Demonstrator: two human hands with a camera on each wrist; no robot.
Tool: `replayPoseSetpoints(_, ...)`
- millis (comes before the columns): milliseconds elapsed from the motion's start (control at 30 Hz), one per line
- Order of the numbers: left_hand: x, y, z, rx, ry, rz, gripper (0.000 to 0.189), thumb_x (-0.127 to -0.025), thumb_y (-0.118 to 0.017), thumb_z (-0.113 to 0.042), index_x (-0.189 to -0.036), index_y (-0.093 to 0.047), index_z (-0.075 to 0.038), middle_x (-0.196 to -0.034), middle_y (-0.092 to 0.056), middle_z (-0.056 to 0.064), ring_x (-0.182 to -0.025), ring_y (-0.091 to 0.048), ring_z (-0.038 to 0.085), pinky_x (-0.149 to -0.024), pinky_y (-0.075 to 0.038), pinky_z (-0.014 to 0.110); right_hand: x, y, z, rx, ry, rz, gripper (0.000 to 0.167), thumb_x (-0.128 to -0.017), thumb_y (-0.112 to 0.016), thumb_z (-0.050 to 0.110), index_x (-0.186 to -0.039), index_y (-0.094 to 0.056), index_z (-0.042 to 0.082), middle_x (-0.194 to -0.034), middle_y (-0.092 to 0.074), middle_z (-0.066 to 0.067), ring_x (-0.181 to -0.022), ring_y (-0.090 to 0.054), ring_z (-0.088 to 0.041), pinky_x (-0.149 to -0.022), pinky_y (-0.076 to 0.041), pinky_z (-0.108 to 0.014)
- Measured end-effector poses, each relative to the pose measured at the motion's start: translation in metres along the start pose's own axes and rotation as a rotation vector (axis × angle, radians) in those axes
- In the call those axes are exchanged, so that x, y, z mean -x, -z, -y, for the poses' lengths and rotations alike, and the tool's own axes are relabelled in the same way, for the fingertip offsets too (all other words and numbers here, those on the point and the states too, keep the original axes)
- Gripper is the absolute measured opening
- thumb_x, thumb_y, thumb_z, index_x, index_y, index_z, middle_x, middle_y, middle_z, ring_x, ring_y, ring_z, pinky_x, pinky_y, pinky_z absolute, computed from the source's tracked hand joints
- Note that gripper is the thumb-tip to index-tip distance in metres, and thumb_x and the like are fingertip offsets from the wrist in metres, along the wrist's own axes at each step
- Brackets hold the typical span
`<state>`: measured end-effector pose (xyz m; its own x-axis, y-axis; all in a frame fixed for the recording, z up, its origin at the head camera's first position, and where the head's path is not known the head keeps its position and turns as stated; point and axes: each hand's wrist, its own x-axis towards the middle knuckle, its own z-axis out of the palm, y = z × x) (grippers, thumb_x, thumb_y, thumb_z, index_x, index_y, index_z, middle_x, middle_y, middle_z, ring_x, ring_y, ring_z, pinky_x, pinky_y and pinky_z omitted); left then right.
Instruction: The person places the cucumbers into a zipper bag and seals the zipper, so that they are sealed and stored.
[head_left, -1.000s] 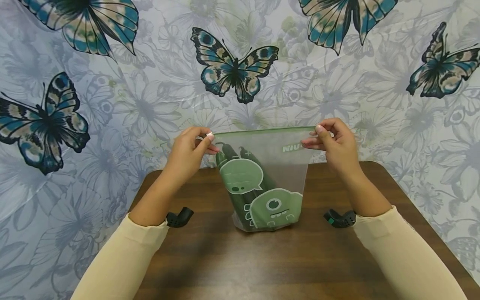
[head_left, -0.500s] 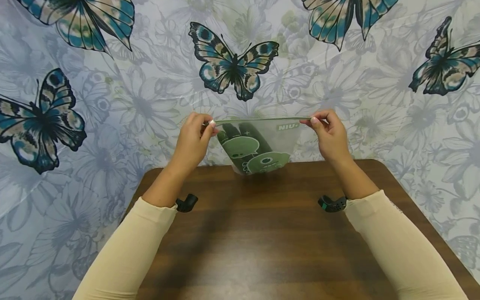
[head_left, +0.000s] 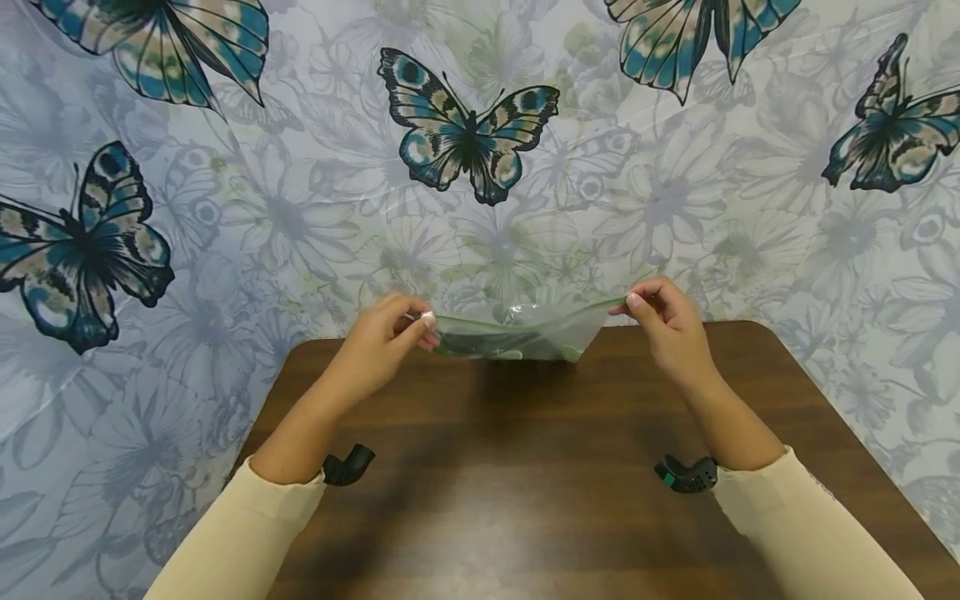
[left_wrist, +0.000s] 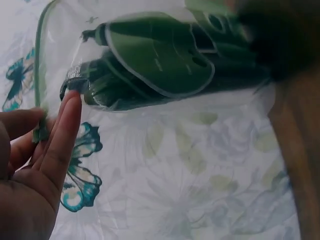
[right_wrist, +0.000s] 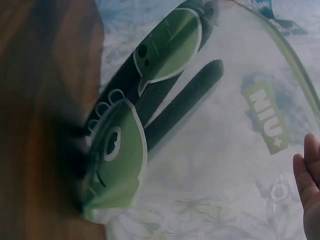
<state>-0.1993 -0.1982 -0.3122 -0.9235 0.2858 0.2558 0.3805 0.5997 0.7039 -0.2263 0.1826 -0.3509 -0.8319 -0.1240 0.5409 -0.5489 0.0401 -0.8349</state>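
Observation:
A clear zip bag [head_left: 555, 333] with a green top edge and green cartoon prints is stretched between both hands at the table's far edge. My left hand [head_left: 378, 342] pinches one top corner between thumb and fingers; the green strip's end [left_wrist: 40, 133] shows there in the left wrist view. With thumb and fingers, my right hand [head_left: 669, 333] pinches the opposite corner. Inside lie long dark green vegetables [left_wrist: 107, 82] with short stems, like cucumbers, gathered toward the left side. The bag tips away from me, so its lower part is mostly hidden in the head view.
A brown wooden table [head_left: 525, 483] spreads below the hands. Close behind it hangs a floral cloth [head_left: 300, 208] printed with blue butterflies. Black bands [head_left: 348, 465] sit at both wrists, by the cream sleeves.
First upright over the table, the bag was raised and swung toward the far edge. Since then both hands have come lower and the bag has tipped flatter, its top edge sagging. Both grips stay.

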Motion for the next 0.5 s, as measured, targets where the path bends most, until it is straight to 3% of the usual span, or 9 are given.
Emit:
replayPoseSetpoints(133, 0.022, -0.016, 0.005, 0.061, -0.012, 0.058, 0.016, -0.104, -0.058, -0.022, -0.114, -0.065, -0.012, -0.107, -0.059, 0.005, -0.088, -0.072, 0.013, -0.078, -0.06, 0.023, 0.029, -0.001, -0.004, 0.045, -0.042, 0.012, 0.014, -0.106, -0.049, 0.007, -0.11, -0.054, -0.006, -0.094, -0.065, 0.006, -0.093, -0.065, -0.006, -0.093, -0.048, -0.016)
replayPoseSetpoints(333, 0.047, -0.042, 0.019, 0.13, -0.033, 0.072, 0.008, -0.101, -0.063, -0.017, -0.106, -0.068, -0.014, -0.102, -0.059, 0.004, -0.086, -0.071, 0.011, -0.077, -0.061, 0.025, 0.069, -0.002, -0.017, 0.081, -0.096, 0.023, 0.015, -0.106, -0.048, 0.004, -0.112, -0.054, -0.009, -0.096, -0.066, 0.0, -0.093, -0.063, -0.011, -0.09, -0.049, -0.017)
replayPoseSetpoints(500, 0.063, -0.062, 0.033, 0.118, -0.012, 0.115, 0.008, -0.1, -0.063, -0.019, -0.106, -0.068, -0.016, -0.102, -0.06, -0.001, -0.087, -0.07, 0.008, -0.078, -0.061, 0.026, 0.094, -0.002, -0.032, 0.154, -0.117, 0.043, 0.014, -0.106, -0.047, 0.003, -0.114, -0.055, -0.005, -0.1, -0.064, 0.002, -0.094, -0.062, -0.006, -0.086, -0.049, -0.014)
